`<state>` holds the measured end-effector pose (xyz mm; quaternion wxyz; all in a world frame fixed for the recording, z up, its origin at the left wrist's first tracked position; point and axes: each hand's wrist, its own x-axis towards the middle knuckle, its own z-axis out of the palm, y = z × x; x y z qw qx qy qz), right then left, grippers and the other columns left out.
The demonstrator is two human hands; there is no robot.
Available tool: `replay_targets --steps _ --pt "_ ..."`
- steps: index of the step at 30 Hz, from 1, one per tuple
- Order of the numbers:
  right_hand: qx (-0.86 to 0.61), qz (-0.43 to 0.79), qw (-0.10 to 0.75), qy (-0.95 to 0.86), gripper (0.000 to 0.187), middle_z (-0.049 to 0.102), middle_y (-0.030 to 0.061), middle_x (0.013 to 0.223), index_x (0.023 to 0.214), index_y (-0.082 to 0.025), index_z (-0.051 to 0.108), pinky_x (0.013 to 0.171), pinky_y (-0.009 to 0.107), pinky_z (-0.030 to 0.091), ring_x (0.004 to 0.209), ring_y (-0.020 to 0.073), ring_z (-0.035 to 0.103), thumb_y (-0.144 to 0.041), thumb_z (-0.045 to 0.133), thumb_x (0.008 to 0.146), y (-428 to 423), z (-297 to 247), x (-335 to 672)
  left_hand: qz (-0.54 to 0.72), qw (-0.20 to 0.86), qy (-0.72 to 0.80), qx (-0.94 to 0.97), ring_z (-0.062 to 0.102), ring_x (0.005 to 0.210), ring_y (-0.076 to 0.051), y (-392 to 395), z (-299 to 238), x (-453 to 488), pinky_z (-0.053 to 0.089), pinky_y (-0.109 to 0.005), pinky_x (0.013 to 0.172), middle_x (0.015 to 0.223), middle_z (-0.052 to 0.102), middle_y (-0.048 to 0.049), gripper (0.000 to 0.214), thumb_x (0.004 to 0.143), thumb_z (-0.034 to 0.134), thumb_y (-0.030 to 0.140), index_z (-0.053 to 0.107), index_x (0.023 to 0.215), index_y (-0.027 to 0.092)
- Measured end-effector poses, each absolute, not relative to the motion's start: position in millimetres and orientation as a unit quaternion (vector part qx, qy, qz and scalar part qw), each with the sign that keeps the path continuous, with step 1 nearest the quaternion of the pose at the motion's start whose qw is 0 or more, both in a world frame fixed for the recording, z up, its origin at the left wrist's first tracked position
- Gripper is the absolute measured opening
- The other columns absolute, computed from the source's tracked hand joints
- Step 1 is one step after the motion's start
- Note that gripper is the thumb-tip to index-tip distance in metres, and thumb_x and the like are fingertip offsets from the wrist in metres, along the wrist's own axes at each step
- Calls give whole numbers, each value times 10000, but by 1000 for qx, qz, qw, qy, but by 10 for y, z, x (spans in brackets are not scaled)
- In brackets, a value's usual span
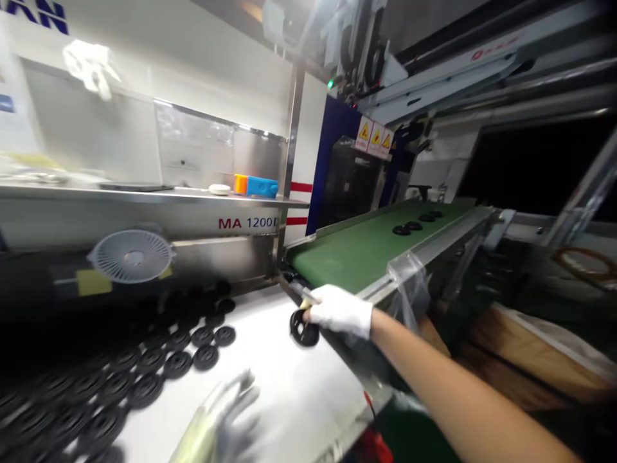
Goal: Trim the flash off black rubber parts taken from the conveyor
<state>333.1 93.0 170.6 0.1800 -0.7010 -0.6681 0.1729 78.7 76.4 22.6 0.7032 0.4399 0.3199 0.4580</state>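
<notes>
In the head view, my right hand (340,312), in a white glove, grips a black plastic wheel (304,329) by its edge above the right part of the white worktop (284,392). A slim grey tool (307,295), its kind unclear, sticks out from the same fingers. Low in front, my left hand (229,418), also gloved and a little blurred, is open with its fingers apart and nothing in it. To its left, many black wheels (177,364) lie in rows on the worktop, the farthest ones lost in shadow.
A green conveyor belt (342,254) carries several black parts (413,226) beyond my right hand. Above the worktop runs a metal shelf (193,194) with a blue and orange block (261,187). A round white fan (132,256) hangs beneath it. Cardboard boxes (535,354) stand at the right.
</notes>
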Motion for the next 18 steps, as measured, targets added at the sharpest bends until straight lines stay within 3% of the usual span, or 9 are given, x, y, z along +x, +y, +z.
replay_targets --steps 2,4,6,8,11,15,18 --pt "-654 262 172 -688 189 541 -45 494 613 -150 613 404 190 334 426 78 479 -315 606 704 545 1315 2770 400 843 246 262 559 1063 -301 414 341 758 437 -529 864 1135 606 -147 342 773 550 351 598 1085 222" --pt "-624 310 179 -695 182 507 -51 459 559 -151 582 391 190 316 407 77 455 -288 615 675 244 1019 2336 379 879 224 184 593 998 -303 139 412 719 468 -511 818 1067 631 -165 385 792 535 358 560 1126 170" --pt "-605 324 207 -698 151 516 -53 496 602 -156 578 417 192 329 451 86 470 -284 646 646 35 855 2045 389 875 256 136 630 895 -280 -45 435 638 500 -471 755 966 660 -145 385 789 552 343 544 1116 140" --pt "-588 314 252 -701 188 547 -44 593 713 -171 571 478 201 366 537 101 497 -354 615 704 -110 807 1873 396 870 279 93 641 804 -235 -140 428 503 518 -403 681 871 664 -95 342 775 578 314 544 1069 142" --pt "-570 276 318 -706 270 546 -20 703 811 -186 534 582 227 400 635 112 503 -403 384 872 -268 829 1737 426 860 273 76 629 718 -177 -151 411 248 507 -318 601 830 640 -52 259 755 602 233 549 997 155" --pt "-528 312 355 -705 226 537 -16 681 823 -185 562 578 228 407 614 117 516 -248 348 860 -366 723 1594 565 777 271 65 620 699 -151 -39 422 7 520 -329 670 788 616 -42 232 713 568 69 559 932 144" --pt "-551 273 339 -712 234 581 1 729 889 -204 575 609 249 411 665 144 547 -238 345 862 -338 535 1467 619 742 240 92 604 658 -148 59 462 -33 529 -321 666 710 597 -39 166 710 553 51 587 849 135"
